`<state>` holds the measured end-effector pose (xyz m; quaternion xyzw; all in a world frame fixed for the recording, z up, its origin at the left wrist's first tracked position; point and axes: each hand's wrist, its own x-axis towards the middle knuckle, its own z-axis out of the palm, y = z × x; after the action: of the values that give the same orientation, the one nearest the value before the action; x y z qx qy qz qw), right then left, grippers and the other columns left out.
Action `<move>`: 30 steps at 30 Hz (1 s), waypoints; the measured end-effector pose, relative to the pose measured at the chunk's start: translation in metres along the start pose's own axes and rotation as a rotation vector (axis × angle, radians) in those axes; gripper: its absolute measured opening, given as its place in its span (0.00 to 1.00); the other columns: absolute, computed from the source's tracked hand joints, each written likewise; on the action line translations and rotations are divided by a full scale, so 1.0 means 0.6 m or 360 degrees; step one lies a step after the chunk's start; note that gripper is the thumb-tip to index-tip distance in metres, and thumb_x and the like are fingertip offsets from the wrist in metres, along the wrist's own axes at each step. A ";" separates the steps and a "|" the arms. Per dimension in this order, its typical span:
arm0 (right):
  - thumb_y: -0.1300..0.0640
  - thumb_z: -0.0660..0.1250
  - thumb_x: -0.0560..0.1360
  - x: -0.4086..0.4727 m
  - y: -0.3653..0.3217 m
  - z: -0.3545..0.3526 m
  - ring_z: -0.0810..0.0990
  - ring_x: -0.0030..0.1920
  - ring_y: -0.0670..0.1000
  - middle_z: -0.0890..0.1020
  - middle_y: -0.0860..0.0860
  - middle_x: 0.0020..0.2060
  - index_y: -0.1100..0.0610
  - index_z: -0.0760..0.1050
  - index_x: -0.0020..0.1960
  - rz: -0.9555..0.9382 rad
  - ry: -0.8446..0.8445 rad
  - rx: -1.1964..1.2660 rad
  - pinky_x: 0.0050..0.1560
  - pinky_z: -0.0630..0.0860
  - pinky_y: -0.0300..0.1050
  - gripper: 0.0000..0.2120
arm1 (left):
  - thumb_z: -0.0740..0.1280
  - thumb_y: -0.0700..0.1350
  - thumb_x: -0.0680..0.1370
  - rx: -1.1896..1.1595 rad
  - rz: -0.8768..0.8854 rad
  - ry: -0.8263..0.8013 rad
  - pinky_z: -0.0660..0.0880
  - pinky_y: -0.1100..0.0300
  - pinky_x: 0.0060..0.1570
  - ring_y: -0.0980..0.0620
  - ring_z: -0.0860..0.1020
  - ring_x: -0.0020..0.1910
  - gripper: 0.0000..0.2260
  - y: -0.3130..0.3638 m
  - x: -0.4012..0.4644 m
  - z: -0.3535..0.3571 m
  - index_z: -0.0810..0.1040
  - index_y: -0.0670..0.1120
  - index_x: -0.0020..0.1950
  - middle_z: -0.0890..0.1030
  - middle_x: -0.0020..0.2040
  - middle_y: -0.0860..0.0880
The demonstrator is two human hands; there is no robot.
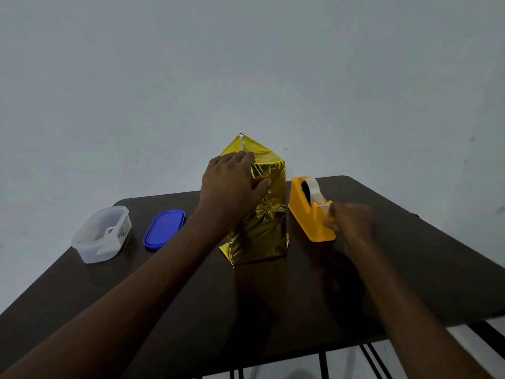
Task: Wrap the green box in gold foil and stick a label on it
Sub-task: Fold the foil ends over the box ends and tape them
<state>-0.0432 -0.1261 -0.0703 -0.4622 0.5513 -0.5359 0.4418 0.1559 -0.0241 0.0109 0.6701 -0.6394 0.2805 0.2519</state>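
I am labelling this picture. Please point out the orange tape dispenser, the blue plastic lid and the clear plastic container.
orange tape dispenser (306, 214): head view, its side wall.
blue plastic lid (164, 228): head view, its top.
clear plastic container (90, 250): head view, its front wall.

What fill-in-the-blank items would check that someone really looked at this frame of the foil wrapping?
1. The left hand rests near the top of the box wrapped in ____ foil.
2. The right hand reaches to the tape dispenser, whose colour is ____.
3. The blue lid lies on the table between the box and the clear ____.

Missing words: gold; orange; container
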 end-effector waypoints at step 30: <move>0.60 0.67 0.78 -0.069 -0.077 0.003 0.75 0.29 0.49 0.79 0.53 0.32 0.60 0.79 0.45 -0.0634 -0.0030 0.0337 0.33 0.73 0.46 0.05 | 0.64 0.60 0.76 -0.0012 0.0016 0.0014 0.65 0.51 0.65 0.44 0.73 0.66 0.27 -0.003 -0.001 -0.004 0.74 0.44 0.68 0.77 0.66 0.45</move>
<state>-0.0324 -0.0856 -0.0248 -0.5181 0.3855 -0.6631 0.3785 0.1574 -0.0221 0.0122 0.6647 -0.6427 0.2823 0.2558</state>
